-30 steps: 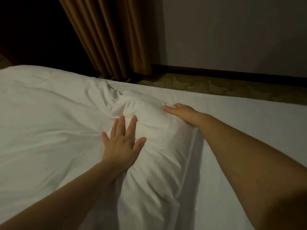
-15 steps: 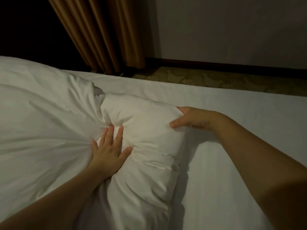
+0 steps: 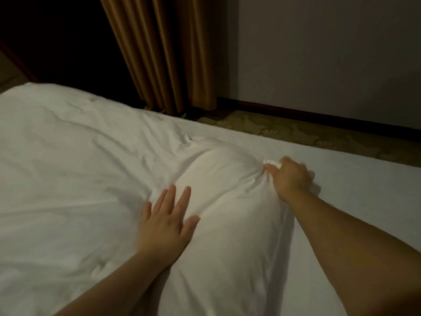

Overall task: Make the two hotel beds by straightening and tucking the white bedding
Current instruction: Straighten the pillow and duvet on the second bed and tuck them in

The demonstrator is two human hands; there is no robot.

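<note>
A bed (image 3: 330, 156) fills the lower part of the view, its flat white sheet (image 3: 369, 224) bare along the right side and the far edge. Over the left and middle of it lies the white duvet (image 3: 68, 183), rumpled, with shallow creases across it and a plump, rounded bulge at its right-hand end. The near edge of that bulge runs down toward the camera and casts a shadow on the sheet beside it. Behind the bed stands a pale wall (image 3: 319, 53), and to the left of it a brown curtain (image 3: 159, 53) hangs in long folds down to the floor; left of the curtain all is dark (too dark to tell what is there). Between bed and wall a strip of patterned carpet (image 3: 296, 131) shows, with a dark skirting board (image 3: 319, 115) along the foot of the wall.

Two bare forearms reach in from the bottom edge. The left hand (image 3: 165, 222) lies flat on the duvet at the left flank of the bulge, palm down, fingers straight and slightly spread, thumb out to the right, pressing the cloth and grasping nothing. The right hand (image 3: 290, 179), a little blurred, is clenched round the far right corner of the duvet, and the fabric there is drawn into tight creases that fan toward the fist. A small tuft of white cloth (image 3: 272, 162) pokes out at the top of the fist.
</note>
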